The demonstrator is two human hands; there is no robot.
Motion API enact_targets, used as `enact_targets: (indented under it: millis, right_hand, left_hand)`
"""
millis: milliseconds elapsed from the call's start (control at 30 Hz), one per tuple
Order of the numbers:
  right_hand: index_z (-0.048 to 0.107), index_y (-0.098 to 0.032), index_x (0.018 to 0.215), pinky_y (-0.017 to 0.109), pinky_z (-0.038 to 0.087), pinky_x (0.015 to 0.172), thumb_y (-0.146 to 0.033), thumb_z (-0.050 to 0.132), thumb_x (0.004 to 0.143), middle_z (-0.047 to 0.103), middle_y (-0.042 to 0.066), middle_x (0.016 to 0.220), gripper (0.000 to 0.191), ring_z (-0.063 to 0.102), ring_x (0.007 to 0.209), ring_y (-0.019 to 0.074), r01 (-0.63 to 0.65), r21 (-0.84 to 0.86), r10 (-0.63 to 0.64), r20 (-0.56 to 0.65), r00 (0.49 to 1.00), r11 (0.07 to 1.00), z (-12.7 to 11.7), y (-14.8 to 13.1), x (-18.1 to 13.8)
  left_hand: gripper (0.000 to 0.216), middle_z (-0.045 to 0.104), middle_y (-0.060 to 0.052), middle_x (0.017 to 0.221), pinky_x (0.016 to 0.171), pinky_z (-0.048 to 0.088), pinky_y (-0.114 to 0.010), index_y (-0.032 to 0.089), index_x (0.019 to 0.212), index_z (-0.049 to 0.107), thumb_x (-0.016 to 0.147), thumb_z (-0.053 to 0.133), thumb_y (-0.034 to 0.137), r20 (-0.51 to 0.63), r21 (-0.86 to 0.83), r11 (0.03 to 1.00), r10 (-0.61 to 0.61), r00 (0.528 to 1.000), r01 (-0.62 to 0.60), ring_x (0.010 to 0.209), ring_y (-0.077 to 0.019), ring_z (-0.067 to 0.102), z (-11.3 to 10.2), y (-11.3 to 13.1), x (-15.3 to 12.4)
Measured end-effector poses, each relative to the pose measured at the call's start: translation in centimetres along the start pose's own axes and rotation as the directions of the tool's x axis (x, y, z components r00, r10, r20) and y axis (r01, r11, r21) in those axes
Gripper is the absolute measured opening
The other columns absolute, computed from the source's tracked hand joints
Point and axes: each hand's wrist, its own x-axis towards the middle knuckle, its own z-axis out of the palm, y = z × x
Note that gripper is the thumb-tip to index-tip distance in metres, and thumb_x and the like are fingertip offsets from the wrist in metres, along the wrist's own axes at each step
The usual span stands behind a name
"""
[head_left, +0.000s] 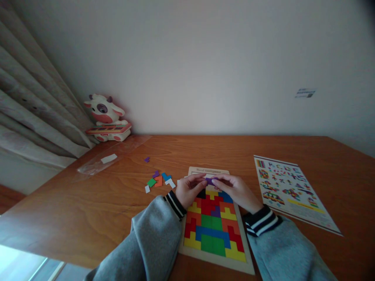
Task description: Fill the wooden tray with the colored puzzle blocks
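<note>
A wooden puzzle tray lies on the table in front of me, mostly filled with coloured block pieces. My left hand and my right hand meet above the tray's far end. Both pinch a small purple puzzle piece between their fingertips. Several loose pieces in green, orange, blue, purple and white lie to the left of the tray. One more purple piece sits alone farther back.
A printed pattern sheet lies to the right of the tray. A clear plastic bag lies at the back left, by a cow-shaped toy in the corner. Curtains hang at the left. The table's near-left edge drops off.
</note>
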Motion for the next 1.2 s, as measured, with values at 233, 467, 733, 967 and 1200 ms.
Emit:
enact_targets:
  millis: [233,467,733,967,1200]
  right_hand:
    - [0.071,-0.02,0.097,0.038,0.054,0.075,-0.04,0.054,0.089,0.075,0.008,0.092,0.027,0.069,0.082,0.0237,0.067,-0.422,-0.113,-0.087,0.99,0.904,-0.6,1.3,0.1]
    - [0.069,-0.022,0.109,0.04,0.051,0.09,-0.032,0.054,0.089,0.073,0.008,0.107,0.026,0.068,0.098,0.0241,0.168,-0.518,-0.204,-0.012,0.979,0.839,0.1,1.9,0.1]
    - [0.067,-0.02,0.1,0.033,0.053,0.068,-0.038,0.055,0.087,0.074,0.006,0.089,0.025,0.068,0.075,0.0203,0.032,-0.455,-0.091,-0.107,0.99,0.89,-1.0,2.0,0.1]
    - [0.069,-0.021,0.092,0.036,0.053,0.079,-0.032,0.059,0.086,0.071,0.008,0.094,0.016,0.067,0.088,0.0227,0.132,-0.588,-0.205,-0.058,0.977,0.798,-1.0,2.6,0.2]
    - [0.069,-0.025,0.098,0.041,0.049,0.089,-0.032,0.061,0.085,0.067,0.007,0.103,0.017,0.063,0.099,0.0244,0.158,-0.666,-0.254,-0.048,0.966,0.729,-1.1,3.4,0.2]
  left_hand:
    - [0.022,0.071,-0.009,0.106,0.094,0.052,-0.041,0.019,0.104,0.07,0.086,0.057,0.019,0.147,0.651,0.655,0.387,0.91,-0.384,0.104,-0.0237,0.064,-1.4,1.2,0.0]
    - [0.033,0.071,-0.006,0.113,0.09,0.052,-0.039,0.02,0.11,0.068,0.086,0.048,0.01,0.402,0.704,0.451,0.384,0.831,-0.549,0.101,-0.0213,0.062,-1.4,0.7,-0.2]
    - [0.045,0.063,-0.003,0.13,0.097,0.045,-0.048,0.023,0.125,0.06,0.084,0.047,0.011,0.487,0.79,0.297,0.226,0.844,-0.536,0.116,-0.0266,0.053,-1.5,0.3,-0.6]
    - [0.051,0.063,-0.005,0.13,0.1,0.039,-0.048,0.024,0.126,0.059,0.079,0.046,0.009,0.535,0.765,0.296,0.201,0.82,-0.572,0.118,-0.0252,0.053,-1.5,0.3,-0.7]
    - [0.045,0.066,-0.007,0.123,0.094,0.042,-0.044,0.02,0.119,0.064,0.079,0.045,0.01,0.549,0.742,0.315,0.222,0.806,-0.592,0.111,-0.0238,0.057,-1.2,0.8,-0.7]
